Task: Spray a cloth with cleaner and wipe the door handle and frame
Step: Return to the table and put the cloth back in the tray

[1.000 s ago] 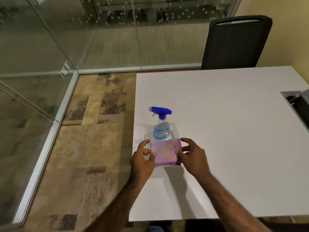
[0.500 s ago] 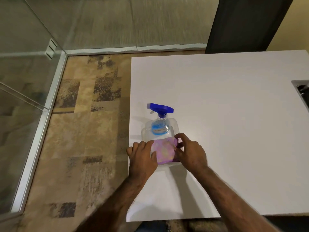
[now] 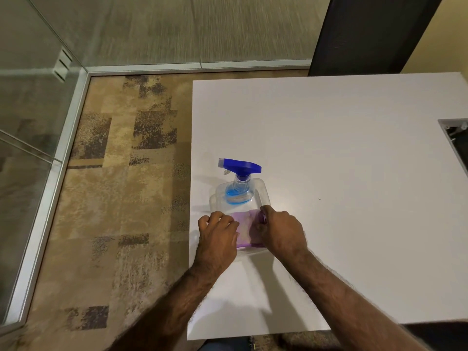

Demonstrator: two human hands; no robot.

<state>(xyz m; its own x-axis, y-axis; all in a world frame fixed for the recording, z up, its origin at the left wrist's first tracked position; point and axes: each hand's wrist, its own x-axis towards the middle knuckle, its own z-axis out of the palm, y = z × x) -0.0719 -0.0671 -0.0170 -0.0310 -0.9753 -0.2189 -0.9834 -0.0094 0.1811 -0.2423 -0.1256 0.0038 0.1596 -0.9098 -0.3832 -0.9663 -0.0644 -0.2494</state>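
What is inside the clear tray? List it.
The tray holds a spray bottle and a purple cloth. Both hands, left and right, cover the cloth's sides and the tray's near end.

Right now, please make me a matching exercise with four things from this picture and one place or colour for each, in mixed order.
Things:
1. cloth
2. spray head
3. chair
4. tray

Descriptions:
A. black, behind the far edge of the table
B. purple, between the left hand and right hand
C. clear, holds the bottle and cloth
D. blue, nozzle points to the left of the picture

Pairs: 1-B, 2-D, 3-A, 4-C
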